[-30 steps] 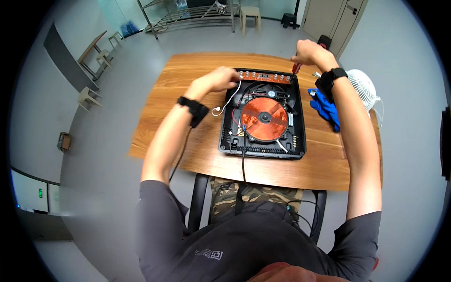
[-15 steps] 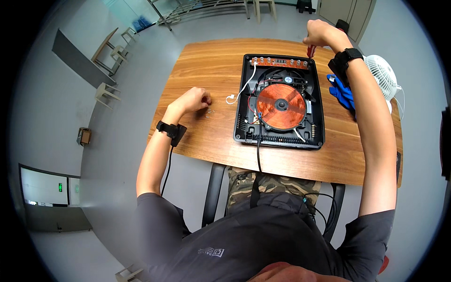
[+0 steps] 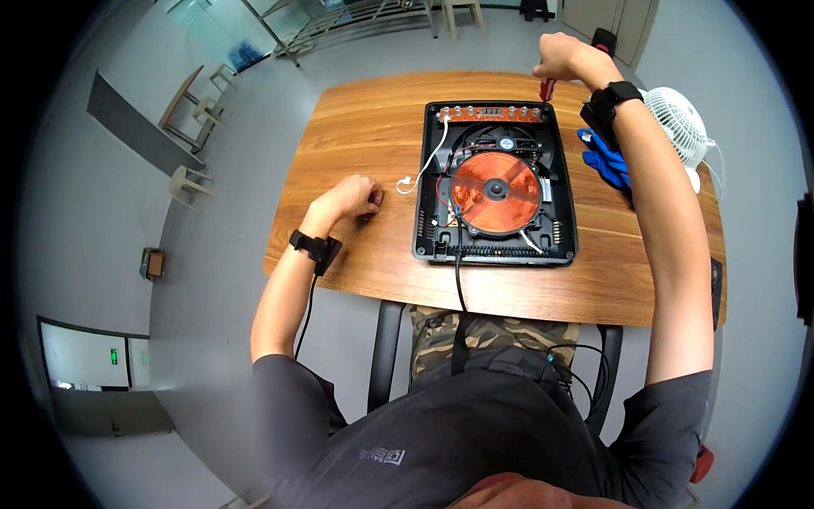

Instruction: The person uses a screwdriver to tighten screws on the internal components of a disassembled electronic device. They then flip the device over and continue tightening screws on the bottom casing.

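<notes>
An opened induction cooker (image 3: 566, 233) lies on the wooden table, its copper coil (image 3: 487, 178) and orange button board (image 3: 487, 114) exposed. At its far right corner, my right hand (image 3: 568, 58) is closed round the red handle of a screwdriver (image 3: 548, 88). The screwdriver points down at that corner; its tip is too small to make out clearly. To the left of the cooker my left hand (image 3: 349, 199) rests on the table with curled fingers. Whatever its fingertips may pinch is hidden.
A blue glove (image 3: 606, 161) and a white fan (image 3: 676, 127) are at the table's right side, beside my right forearm. A white cable (image 3: 405, 187) hangs over the cooker's left edge. A black cord (image 3: 462, 288) runs over the table's near edge.
My left hand has moved slightly nearer, and the small metal pieces beside its fingers are now out of sight. My right hand keeps the screwdriver at the far right corner. The view has shifted slightly.
</notes>
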A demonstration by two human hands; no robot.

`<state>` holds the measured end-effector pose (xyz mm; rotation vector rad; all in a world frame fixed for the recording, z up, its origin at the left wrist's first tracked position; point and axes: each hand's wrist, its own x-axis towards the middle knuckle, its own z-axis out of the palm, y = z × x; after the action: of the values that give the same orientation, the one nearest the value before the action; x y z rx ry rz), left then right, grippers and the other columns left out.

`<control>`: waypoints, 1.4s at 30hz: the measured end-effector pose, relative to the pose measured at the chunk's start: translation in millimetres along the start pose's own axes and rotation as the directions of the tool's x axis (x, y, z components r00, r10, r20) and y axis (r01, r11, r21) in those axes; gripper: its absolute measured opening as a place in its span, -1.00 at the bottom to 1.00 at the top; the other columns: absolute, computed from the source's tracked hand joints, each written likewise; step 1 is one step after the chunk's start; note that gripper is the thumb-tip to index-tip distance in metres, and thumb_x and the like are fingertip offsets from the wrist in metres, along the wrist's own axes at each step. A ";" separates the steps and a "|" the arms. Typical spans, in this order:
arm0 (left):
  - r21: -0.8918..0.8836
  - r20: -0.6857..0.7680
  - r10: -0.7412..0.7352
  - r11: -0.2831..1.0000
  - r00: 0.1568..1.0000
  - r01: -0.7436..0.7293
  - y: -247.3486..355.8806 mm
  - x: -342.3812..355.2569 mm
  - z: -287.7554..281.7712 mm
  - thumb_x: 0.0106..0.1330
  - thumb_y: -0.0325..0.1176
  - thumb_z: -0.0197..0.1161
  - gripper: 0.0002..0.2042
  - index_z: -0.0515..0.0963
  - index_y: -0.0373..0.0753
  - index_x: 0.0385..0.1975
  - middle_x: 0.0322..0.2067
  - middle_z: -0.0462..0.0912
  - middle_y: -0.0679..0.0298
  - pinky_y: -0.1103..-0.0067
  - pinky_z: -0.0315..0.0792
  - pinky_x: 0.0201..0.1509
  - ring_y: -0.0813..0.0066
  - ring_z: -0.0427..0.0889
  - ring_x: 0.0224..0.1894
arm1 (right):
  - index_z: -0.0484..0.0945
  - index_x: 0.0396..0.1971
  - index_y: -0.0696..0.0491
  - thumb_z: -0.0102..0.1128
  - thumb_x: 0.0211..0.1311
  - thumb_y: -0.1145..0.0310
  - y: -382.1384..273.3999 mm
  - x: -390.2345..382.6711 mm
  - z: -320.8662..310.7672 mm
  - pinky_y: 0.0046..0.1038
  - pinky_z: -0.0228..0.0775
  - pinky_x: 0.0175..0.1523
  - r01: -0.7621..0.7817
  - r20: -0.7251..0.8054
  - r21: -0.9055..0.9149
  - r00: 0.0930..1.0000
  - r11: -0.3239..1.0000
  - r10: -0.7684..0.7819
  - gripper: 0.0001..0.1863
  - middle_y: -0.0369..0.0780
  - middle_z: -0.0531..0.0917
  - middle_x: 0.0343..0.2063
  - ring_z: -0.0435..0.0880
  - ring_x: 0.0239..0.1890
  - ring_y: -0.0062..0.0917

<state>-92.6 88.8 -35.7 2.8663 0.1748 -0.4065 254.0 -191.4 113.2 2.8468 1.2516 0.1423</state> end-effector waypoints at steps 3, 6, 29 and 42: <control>0.000 0.027 -0.021 1.000 0.999 0.021 -3.0 2.8 2.4 0.14 -0.41 0.42 -0.92 0.68 -0.24 -0.43 -0.43 0.74 0.10 0.34 0.56 -0.18 0.11 0.71 -0.30 | 0.74 -0.29 0.18 0.31 0.13 0.25 -0.3 -3.3 -1.8 -0.23 0.65 -0.12 0.028 -0.016 -0.018 0.999 0.999 -0.029 -0.70 -0.02 0.78 -0.32 0.79 -0.22 -0.18; 0.016 -0.004 -0.008 1.000 1.000 0.008 -2.9 -1.6 3.0 0.15 -0.43 0.37 -0.95 0.68 -0.24 -0.45 -0.44 0.73 0.08 0.32 0.56 -0.18 0.07 0.71 -0.31 | 0.74 -0.21 0.15 0.35 0.14 0.20 -7.7 -9.0 -9.2 -0.23 0.65 -0.04 0.001 0.024 -0.016 1.000 1.000 -0.001 -0.66 0.00 0.77 -0.22 0.78 -0.15 -0.17; 0.141 -0.227 0.169 0.980 0.959 -0.139 -14.9 8.4 22.5 0.16 -0.49 0.27 -0.93 0.62 -0.28 -0.38 -0.37 0.71 0.02 0.27 0.56 -0.15 -0.02 0.68 -0.24 | 0.75 -0.17 0.11 0.36 0.19 0.19 -19.1 -26.6 -21.0 -0.24 0.63 0.08 -0.028 0.078 -0.014 0.997 1.000 0.029 -0.67 -0.02 0.76 -0.13 0.76 -0.06 -0.17; -0.057 -0.321 0.112 0.989 0.941 -0.137 8.3 -9.0 -18.4 0.18 -0.53 0.28 -0.88 0.66 -0.34 -0.30 -0.35 0.74 0.02 0.36 0.59 -0.13 0.06 0.72 -0.27 | 0.74 -0.17 0.12 0.34 0.25 0.02 -15.4 -35.1 -31.8 -0.25 0.64 0.02 0.040 0.094 -0.075 0.995 0.996 -0.033 -0.57 -0.06 0.78 -0.21 0.77 -0.11 -0.21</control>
<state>-95.2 84.7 -14.1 2.8258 0.0621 0.0872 216.0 -207.1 141.3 2.7302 1.2504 0.0550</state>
